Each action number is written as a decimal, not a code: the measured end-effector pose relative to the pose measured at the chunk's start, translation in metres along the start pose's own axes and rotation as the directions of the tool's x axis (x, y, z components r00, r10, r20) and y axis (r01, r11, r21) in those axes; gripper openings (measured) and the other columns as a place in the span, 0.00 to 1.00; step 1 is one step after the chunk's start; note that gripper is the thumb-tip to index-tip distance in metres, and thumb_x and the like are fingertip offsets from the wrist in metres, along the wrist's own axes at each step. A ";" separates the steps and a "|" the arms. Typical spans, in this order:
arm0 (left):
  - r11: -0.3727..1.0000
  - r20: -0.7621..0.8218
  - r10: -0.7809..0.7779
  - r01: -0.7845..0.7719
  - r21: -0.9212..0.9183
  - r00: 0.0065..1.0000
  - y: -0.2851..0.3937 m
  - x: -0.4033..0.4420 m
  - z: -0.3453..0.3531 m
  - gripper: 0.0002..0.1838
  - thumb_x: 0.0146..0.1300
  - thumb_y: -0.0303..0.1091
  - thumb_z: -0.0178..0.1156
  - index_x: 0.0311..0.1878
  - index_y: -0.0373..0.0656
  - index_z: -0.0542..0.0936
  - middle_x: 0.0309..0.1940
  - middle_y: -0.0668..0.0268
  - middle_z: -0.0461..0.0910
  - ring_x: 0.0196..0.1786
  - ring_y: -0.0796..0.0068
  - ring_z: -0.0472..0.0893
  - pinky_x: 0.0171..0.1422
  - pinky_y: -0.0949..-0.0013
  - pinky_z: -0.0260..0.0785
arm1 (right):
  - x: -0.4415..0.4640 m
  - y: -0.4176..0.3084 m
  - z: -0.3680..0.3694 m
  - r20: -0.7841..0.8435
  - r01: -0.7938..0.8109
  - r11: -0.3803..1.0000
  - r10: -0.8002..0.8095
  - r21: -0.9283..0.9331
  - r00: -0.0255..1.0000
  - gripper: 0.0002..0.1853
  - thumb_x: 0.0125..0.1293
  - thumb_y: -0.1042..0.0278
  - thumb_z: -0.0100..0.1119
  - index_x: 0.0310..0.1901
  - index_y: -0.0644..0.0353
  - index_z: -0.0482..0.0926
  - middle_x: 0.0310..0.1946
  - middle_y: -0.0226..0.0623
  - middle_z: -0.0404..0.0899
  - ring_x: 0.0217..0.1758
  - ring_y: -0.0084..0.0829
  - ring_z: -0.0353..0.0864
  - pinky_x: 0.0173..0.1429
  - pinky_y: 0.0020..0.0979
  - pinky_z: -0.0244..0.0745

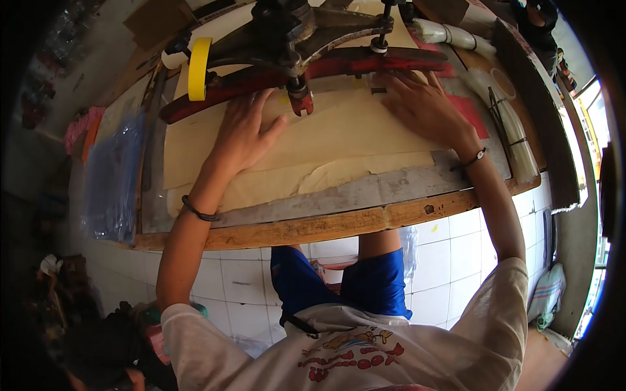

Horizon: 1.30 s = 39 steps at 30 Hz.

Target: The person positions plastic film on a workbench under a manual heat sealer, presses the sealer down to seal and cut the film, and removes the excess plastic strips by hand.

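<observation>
Beneath both hands lies a cream sheet [339, 130], crumpled along its near edge, on a grey board. My left hand [246, 133] rests flat on the sheet's left part, thumb apart, its fingertips close to a long red bar [261, 79]. On the right side, my right hand [427, 109] lies over the sheet with fingers spread, its fingertips reaching the bar's near edge. The bar belongs to a dark metal frame [313, 39] with screw posts, standing across the sheet. A small red notched piece [301, 104] hangs from the frame between my hands. Neither hand holds anything visible.
A yellow tape roll [199, 68] hangs on the frame's left end. Clear plastic sleeves [114, 176] lie at the table's left. Tied bundles of clear plastic [515, 133] lie along the right, beside a cardboard box wall [544, 111]. The wooden table edge [313, 227] runs before me.
</observation>
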State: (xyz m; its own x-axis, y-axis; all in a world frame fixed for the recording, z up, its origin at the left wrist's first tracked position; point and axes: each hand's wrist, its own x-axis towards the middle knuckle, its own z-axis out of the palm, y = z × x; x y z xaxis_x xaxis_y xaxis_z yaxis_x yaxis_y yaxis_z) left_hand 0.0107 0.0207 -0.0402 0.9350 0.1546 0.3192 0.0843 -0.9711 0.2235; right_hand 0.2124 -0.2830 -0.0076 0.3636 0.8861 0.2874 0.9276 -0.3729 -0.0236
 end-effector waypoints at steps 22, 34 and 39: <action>0.995 0.237 -0.014 -0.010 0.098 0.971 0.009 0.002 -0.021 0.55 0.61 0.65 0.70 0.81 0.38 0.59 0.78 0.43 0.59 0.80 0.37 0.57 0.84 0.44 0.51 | -0.010 0.018 0.011 -0.025 0.066 0.998 -0.067 -0.016 0.997 0.25 0.81 0.55 0.49 0.72 0.59 0.74 0.72 0.42 0.74 0.80 0.44 0.64 0.84 0.49 0.52; 0.998 0.227 0.012 -0.025 0.055 0.974 0.009 -0.004 -0.027 0.56 0.64 0.69 0.64 0.82 0.38 0.59 0.79 0.37 0.58 0.82 0.34 0.55 0.86 0.44 0.49 | -0.008 0.018 0.005 0.007 0.077 0.997 -0.077 -0.003 0.997 0.23 0.79 0.58 0.54 0.69 0.59 0.77 0.75 0.43 0.72 0.80 0.44 0.65 0.83 0.48 0.54; 0.993 0.201 0.000 -0.023 0.114 0.980 0.005 -0.010 -0.029 0.54 0.64 0.72 0.62 0.82 0.41 0.61 0.77 0.39 0.62 0.80 0.35 0.60 0.84 0.45 0.55 | -0.006 0.020 0.009 -0.029 0.075 0.997 -0.074 0.032 0.997 0.22 0.79 0.56 0.52 0.66 0.60 0.80 0.74 0.39 0.73 0.78 0.42 0.66 0.81 0.45 0.54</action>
State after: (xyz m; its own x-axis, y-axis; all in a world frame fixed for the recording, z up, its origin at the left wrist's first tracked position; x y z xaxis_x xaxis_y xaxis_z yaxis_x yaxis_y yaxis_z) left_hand -0.0083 0.0193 -0.0156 0.9851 0.1153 0.1280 0.1015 -0.9888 0.1091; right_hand 0.2297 -0.2938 -0.0185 0.2913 0.9031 0.3156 0.9545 -0.2965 -0.0325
